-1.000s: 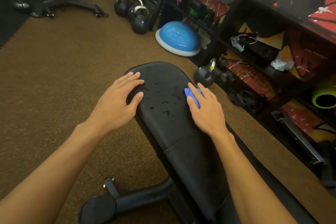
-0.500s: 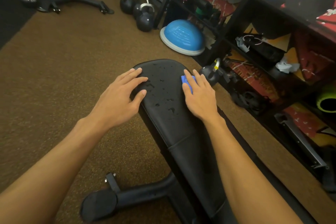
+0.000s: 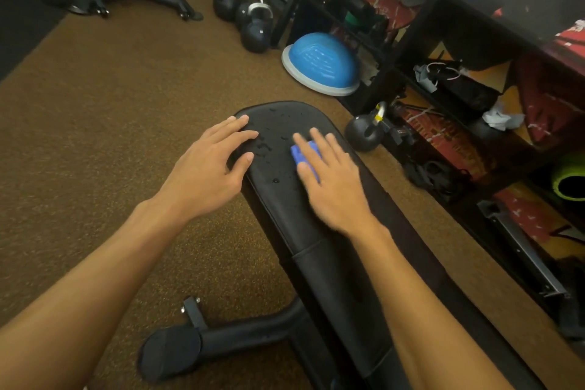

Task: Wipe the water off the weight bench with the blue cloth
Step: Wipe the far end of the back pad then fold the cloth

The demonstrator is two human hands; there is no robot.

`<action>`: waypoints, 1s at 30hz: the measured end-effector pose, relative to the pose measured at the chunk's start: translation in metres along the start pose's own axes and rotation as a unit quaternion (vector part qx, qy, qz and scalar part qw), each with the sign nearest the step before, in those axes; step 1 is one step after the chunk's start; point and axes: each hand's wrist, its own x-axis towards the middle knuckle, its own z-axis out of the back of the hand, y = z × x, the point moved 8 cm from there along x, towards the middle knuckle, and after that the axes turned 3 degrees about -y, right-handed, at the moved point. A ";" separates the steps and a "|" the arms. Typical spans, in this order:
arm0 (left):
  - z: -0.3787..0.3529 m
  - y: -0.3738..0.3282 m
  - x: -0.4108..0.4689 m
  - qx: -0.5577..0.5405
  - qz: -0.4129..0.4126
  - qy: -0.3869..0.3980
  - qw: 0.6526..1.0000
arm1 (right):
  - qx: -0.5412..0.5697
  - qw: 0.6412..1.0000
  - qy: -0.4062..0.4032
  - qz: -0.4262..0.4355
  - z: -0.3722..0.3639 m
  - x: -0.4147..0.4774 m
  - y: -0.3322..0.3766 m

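I saw right hand (image 3: 332, 190) flat, fingers straight, pressing blue cloth (image 3: 305, 152) onto wet weight bench (image 3: 329, 282) | left hand (image 3: 205, 171) flat, gripping nothing, on bench edge.

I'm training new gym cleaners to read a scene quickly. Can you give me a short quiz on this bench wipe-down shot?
1. Multiple choice: which hand presses the blue cloth onto the weight bench? A) left B) right C) both
2. True or false: the bench pad is fully dry.
3. Short answer: what is the left hand doing?

Key
1. B, the right hand.
2. False: water drops dot the pad between the hands.
3. Resting flat on the pad's left edge, holding nothing.
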 end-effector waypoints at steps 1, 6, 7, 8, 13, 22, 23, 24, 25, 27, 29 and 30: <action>0.001 0.001 0.000 -0.001 -0.001 0.001 1.000 | 0.007 1.000 0.008 0.030 -0.001 -0.014 0.005; 0.001 0.002 0.000 -0.010 -0.007 0.006 1.000 | -0.002 0.996 -0.020 -0.083 0.014 -0.013 -0.050; 0.000 0.003 0.000 -0.012 -0.006 0.005 1.000 | -0.008 0.994 -0.025 -0.107 0.012 -0.004 -0.051; -0.001 0.002 0.000 -0.013 -0.005 0.004 1.000 | -0.014 0.993 -0.026 -0.111 0.009 0.004 -0.042; 0.001 0.005 0.001 -0.007 -0.009 -0.004 1.000 | 0.017 0.998 0.010 0.053 -0.005 -0.029 0.027; 0.003 0.007 -0.003 -0.008 0.003 -0.003 1.000 | -0.003 0.997 -0.017 -0.069 0.000 -0.001 -0.007; 0.003 0.007 -0.002 -0.010 0.006 -0.006 1.000 | 0.005 1.000 -0.008 -0.027 -0.004 -0.009 0.012; 0.004 0.007 -0.002 -0.012 0.007 -0.009 1.000 | 0.009 1.000 0.005 0.015 -0.006 -0.022 0.027; 0.005 0.008 -0.001 -0.013 0.007 -0.012 1.000 | 0.014 0.999 0.019 0.046 -0.007 -0.037 0.033; 0.006 0.008 0.000 -0.017 0.009 -0.009 1.000 | 0.013 0.998 0.024 0.051 -0.001 -0.051 0.015; 0.006 0.008 0.000 -0.020 0.013 -0.007 1.000 | 0.004 1.000 0.004 -0.023 0.008 -0.037 -0.025; 0.005 0.007 -0.001 -0.020 0.015 -0.010 1.000 | 0.002 0.998 -0.008 -0.069 0.012 -0.026 -0.041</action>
